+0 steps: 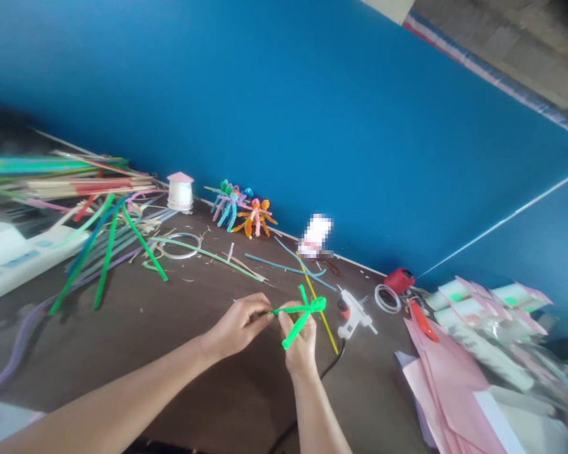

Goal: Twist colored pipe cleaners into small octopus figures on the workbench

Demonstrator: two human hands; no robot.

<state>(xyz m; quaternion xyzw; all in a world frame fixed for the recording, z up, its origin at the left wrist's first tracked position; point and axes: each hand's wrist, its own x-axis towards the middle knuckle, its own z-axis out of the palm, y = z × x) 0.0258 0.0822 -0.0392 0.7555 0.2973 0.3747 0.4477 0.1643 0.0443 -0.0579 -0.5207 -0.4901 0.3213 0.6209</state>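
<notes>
Green pipe cleaner bow (303, 317), left hand (239, 326) pinching one end, right hand (301, 345) clasping the middle, glue gun (354, 313) nearby

The left hand (239, 328) and right hand (300, 345) pinch a bright green pipe cleaner (303, 319) bent into a loop, above a dark table (194, 366). A white hot glue gun (353, 313) lies just beside the right hand; colourful pipe-cleaner figures (243, 212) stand against the blue wall (265, 94)

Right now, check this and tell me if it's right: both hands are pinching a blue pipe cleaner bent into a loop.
Not right: the head view shows the pipe cleaner is bright green, not blue. The rest stands: the left hand and right hand both pinch it, and it is bent into a loop.
</notes>
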